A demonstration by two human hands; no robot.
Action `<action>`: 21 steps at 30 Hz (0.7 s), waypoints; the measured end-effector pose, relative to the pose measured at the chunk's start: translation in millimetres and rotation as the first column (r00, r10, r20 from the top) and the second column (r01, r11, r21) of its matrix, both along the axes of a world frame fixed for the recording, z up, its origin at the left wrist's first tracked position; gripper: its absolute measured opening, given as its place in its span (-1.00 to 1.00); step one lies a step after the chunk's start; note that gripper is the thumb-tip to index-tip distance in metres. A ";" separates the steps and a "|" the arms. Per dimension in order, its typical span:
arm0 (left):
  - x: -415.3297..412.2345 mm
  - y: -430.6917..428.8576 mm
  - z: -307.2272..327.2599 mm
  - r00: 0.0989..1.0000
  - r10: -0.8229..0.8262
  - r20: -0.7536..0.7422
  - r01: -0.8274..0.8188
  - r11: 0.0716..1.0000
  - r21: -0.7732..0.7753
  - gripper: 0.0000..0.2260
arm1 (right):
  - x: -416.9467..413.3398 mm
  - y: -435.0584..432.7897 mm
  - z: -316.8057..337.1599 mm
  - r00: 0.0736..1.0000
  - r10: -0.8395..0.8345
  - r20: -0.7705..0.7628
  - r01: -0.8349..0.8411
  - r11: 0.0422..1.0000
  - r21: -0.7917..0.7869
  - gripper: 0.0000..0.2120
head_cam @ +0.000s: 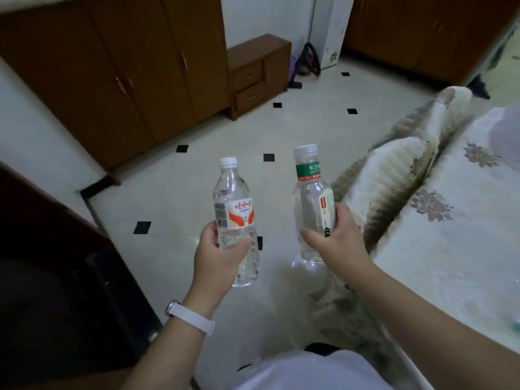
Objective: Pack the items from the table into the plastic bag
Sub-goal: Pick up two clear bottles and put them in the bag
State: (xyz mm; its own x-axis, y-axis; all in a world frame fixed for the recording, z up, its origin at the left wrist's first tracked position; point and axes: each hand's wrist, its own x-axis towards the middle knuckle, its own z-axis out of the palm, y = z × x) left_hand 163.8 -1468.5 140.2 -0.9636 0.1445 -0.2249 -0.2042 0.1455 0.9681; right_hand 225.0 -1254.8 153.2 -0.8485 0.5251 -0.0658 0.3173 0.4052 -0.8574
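Two bottles are held upright, caps up, left of the bed [450,235] — the red-label bottle [235,209] gripped low by the left hand [219,254], the green-label bottle [311,198] gripped by the right hand [334,240]. Pale tiled floor [197,192] is seen beneath them, a wardrobe [112,66] farther left of the bed. A translucent shape [506,133] on the bed is cut off, blurred

wardrobe [112,66] brown, left | drawer cabinet [257,74] beside it | tiled floor [213,130] | floral bedspread [450,235] right

Both bottles [235,209] [312,204] are clear glossy plastic with paper-like labels; cupboards [118,74] brown smooth wood; floor [225,142] glossy tile; bedcover [450,220] embroidered cloth.
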 end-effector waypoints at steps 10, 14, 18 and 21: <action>-123.6 -21.3 -19.1 0.992 0.128 0.012 -0.127 0.989 -0.072 -0.62 | -153.1 -20.1 -25.3 0.999 0.046 0.008 -0.044 0.988 -0.147 -0.57; -208.1 -2.5 -20.0 0.991 0.131 0.005 -0.130 0.986 -0.102 -0.67 | -237.2 -12.7 -38.9 0.998 0.055 0.012 -0.052 0.983 -0.175 -0.61; -301.1 26.8 -4.9 0.998 0.063 -0.010 -0.064 0.991 -0.120 -0.67 | -322.9 13.1 -29.6 1.000 0.025 0.006 -0.023 0.974 -0.224 -0.60; -361.9 54.5 11.8 0.999 0.007 -0.042 -0.012 0.994 -0.110 -0.68 | -380.4 43.6 -12.6 1.000 -0.001 -0.026 -0.004 0.975 -0.221 -0.58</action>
